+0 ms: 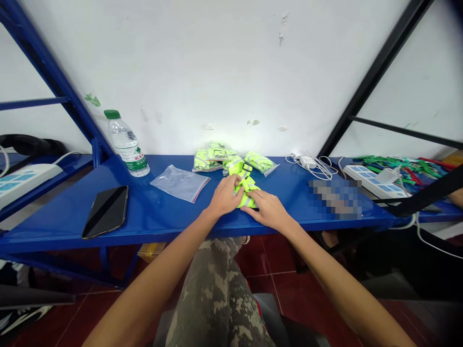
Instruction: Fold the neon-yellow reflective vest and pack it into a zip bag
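neon-yellow fabric with grey reflective stripes, a small folded vest (246,190), lay near the middle of the frame on the front part of a blue metal shelf (162,217). both hands pressed on it. the left hand (224,195) covered the vest's left edge, its fingers curled down onto the cloth, thumb side toward the wall. the right hand (267,208) lay flat over the lower right corner, fingers stretched toward the left and touching the fabric. the vest sat between the two hands and partly under them, so only its middle and upper part showed; neither hand was closed around it, both simply bore down on it with fingers loosely spread.

just behind the vest, toward the white wall, several bagged vests (213,158) of the same yellow lay in a small heap, and one more bagged one (261,162) lay just right of them. an empty clear zip bag (180,182) lay flat left of the hands. farther left, a water bottle (127,144) with a green cap stood upright near the blue upright, and a dark phone (106,211) lay face up in the lower left of the shelf. white charger cables (313,164) were tangled at the right, beside a power strip (372,180).
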Tool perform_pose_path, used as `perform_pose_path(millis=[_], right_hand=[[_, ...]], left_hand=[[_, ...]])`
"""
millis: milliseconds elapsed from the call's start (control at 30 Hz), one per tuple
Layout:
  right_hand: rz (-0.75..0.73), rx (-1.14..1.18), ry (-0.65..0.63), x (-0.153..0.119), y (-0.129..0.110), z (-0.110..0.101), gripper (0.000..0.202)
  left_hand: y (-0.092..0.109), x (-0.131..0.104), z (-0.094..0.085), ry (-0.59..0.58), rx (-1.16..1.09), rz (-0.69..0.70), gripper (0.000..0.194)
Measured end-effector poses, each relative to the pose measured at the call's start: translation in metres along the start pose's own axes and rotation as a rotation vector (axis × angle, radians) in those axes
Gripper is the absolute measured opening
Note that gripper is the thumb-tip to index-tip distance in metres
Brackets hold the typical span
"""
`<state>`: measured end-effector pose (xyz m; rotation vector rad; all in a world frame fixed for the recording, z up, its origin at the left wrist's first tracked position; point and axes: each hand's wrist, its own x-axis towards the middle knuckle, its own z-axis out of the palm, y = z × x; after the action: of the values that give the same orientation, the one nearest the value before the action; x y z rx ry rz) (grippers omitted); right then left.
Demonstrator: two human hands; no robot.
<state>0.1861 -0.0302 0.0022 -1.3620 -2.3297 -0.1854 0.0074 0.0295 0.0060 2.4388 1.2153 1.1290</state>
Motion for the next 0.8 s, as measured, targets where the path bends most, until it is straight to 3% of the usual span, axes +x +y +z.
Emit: perform_pose_path(millis=[133,600,800], right_hand=[[0.008,-0.035,0.006,0.005,0.001,0.003,0.041],[0.081,-0.015,0.01,0.018,0.009,0.005,0.036],[0.115,0.011,-0.01,0.03,0.009,0.002,0.037]], left_hand=[[0.004,-0.006,-0.007,0.045,0.181,0.033,0.014],[0.005,0.004,-0.009,0.043,-0.074,-0.175,0.028],[-0.002,0.011,-0.003,0.04,0.072,-0.285,0.03]])
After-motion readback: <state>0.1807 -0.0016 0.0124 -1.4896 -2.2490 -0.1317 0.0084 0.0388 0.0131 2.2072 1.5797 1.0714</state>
